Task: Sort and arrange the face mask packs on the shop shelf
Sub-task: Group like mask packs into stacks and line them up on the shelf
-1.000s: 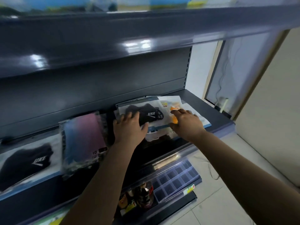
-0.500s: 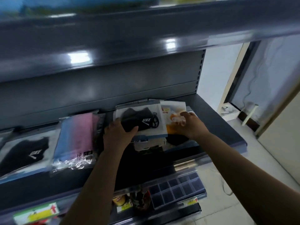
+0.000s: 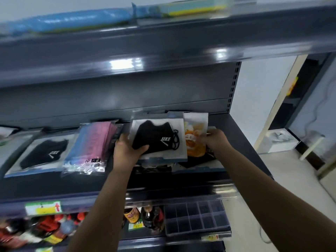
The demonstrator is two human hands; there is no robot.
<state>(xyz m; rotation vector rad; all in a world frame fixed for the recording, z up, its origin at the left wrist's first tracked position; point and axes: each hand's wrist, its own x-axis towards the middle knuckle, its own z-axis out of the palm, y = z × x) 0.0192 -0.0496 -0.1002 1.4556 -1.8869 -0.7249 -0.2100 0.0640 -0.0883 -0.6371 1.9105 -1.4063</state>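
On the dark shop shelf (image 3: 241, 142) my left hand (image 3: 127, 151) grips the lower left corner of a clear pack holding a black mask (image 3: 158, 140), tilted up off a loose pile of packs (image 3: 181, 166). My right hand (image 3: 216, 140) pinches the right edge of an orange-and-white printed pack (image 3: 194, 139) standing beside the black one. Left of my hands lies a pink-and-blue mask pack (image 3: 91, 148), and further left another black mask pack (image 3: 43, 153) lies flat.
An upper shelf (image 3: 163, 42) overhangs closely, with blue wrapped goods (image 3: 72, 20) on top. Below are bottles (image 3: 151, 217), red packets (image 3: 45, 228) and a dark divided tray (image 3: 196, 217). Pale floor and a white box (image 3: 280, 140) lie to the right.
Both hands have lifted the black mask pack and the orange pack from lying flat on the pile to tilted upright. The camera has tipped upward, showing the top shelf.
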